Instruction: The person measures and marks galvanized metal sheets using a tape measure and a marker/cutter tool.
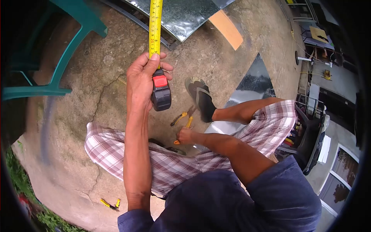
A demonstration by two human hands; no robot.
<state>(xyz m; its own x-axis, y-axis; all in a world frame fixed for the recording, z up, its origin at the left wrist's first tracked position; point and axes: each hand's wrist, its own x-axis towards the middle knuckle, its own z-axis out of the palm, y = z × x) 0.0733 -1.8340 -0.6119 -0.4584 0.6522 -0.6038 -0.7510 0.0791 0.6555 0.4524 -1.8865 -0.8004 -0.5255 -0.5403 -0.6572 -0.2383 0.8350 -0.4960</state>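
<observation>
Bare concrete floor [112, 63] gives a hand open room between the green chair [82, 23] and the left hand [143, 73]. Ahead, the yellow tape blade [155, 27] bars a straight sideways pass, with the upper metal sheet [185, 17] just beside it. A gap runs between that sheet's corner and the sandalled foot [205, 102]. The right hand [185, 136] has little room: pliers [179, 118] and the foot block the way forward, the plaid shorts [177, 166] the way back. Under the chair, it is too dark to judge clearance.
</observation>
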